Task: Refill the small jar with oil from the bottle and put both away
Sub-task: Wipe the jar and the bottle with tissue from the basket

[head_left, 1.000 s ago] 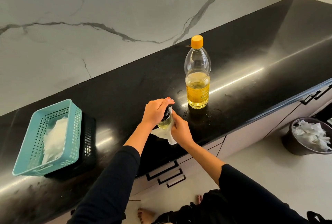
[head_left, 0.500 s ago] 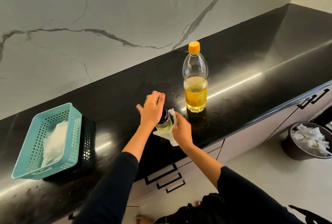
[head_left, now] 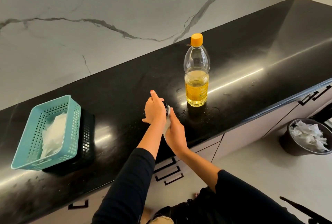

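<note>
Item, far left: teal basket (head_left: 74, 130), set on the black counter (head_left: 125, 83), holding white paper (head_left: 53, 134), well apart from the work. Item, centre: left hand (head_left: 154, 110), laid over the top of the small jar (head_left: 168, 110), forefinger stretched out away from the body and thumb splayed to the left. Whether the remaining fingers are closed on the dark lid cannot be told, as they are hidden behind the hand. The jar is stood upright near the counter's front edge, its long axis vertical, directly beneath this hand and between the two hands. Item: tissue (head_left: 166, 127), pinched against the jar's near side by the right hand (head_left: 175, 132), whose fingers are curled round it, thumb raised along the jar. Item, to the right and further back: bottle (head_left: 196, 80), upright, capped (orange top, about half full), near the jar but untouched; the right hand is judged the nearer for taking it up. Item, far right, on the floor: bin (head_left: 287, 144).
</note>
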